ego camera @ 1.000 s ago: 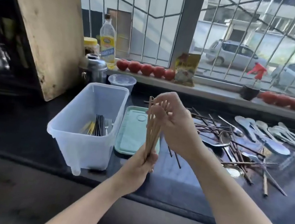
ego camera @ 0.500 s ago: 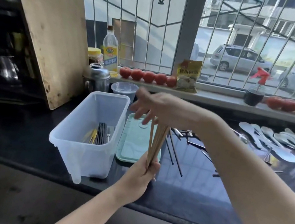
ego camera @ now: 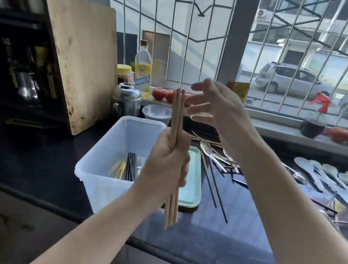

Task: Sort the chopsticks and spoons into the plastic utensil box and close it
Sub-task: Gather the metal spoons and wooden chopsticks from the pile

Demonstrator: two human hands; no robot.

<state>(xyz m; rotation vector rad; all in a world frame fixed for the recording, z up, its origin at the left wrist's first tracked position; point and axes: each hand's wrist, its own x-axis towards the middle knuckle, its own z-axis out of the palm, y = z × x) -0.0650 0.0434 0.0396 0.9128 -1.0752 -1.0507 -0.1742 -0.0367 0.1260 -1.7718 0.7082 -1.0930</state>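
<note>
The left hand (ego camera: pixel 170 158) is wrapped tightly around a bundle of light wooden chopsticks (ego camera: pixel 176 114), holding them upright above the near right corner of the translucent white plastic utensil box (ego camera: pixel 107 156); the sticks poke out above and below the fist. The right hand (ego camera: pixel 216 108) hangs in the air just right of the bundle's tips, fingers spread and loose, touching nothing. The box stands uncovered on the dark glossy counter (ego camera: pixel 244 227), with dark chopsticks, a fork and yellow pieces lying inside. Its pale green lid (ego camera: pixel 194 179) lies flat beside it on the right. Further right lie loose dark chopsticks (ego camera: pixel 216 189) and a row of metal spoons (ego camera: pixel 340 182).
</note>
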